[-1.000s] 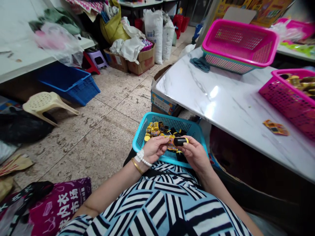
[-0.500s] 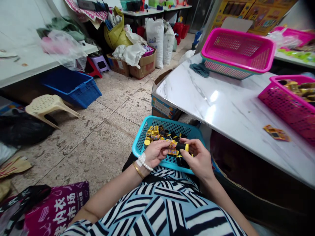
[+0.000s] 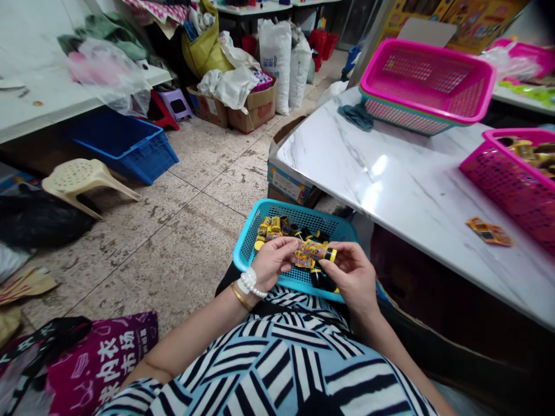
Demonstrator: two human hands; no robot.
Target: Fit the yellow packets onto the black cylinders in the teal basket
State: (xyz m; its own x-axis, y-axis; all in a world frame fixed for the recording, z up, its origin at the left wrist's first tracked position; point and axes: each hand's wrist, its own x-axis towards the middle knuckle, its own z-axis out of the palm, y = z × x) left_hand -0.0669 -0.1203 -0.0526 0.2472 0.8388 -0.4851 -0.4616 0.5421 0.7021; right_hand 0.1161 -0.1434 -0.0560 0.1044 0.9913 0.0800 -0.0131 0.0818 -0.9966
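A small black tube with a yellow end point(image 3: 330, 255) is held between my two hands above a blue basket point(image 3: 243, 249). Its side shows a colourful printed label point(image 3: 313, 249). My right hand point(image 3: 353, 274) pinches the yellow end between thumb and fingers. At the tube's other end, my left hand point(image 3: 273, 263) has its thumb and fingers closed on the label. Another printed piece point(image 3: 303, 260) hangs just below the tube. Several yellow and black tubes point(image 3: 271, 225) lie in the basket on my lap.
A white marbled table point(image 3: 390, 173) stands at the right, bearing stacked pink baskets point(image 3: 425, 81), a pink basket of tubes point(image 3: 511, 185) and loose labels point(image 3: 489, 232). A stool point(image 3: 82, 176) and blue crate point(image 3: 147, 156) stand left.
The printed label now lies along the tube's black side, which was bare before. Both hands keep hold, and the view has shifted slightly.
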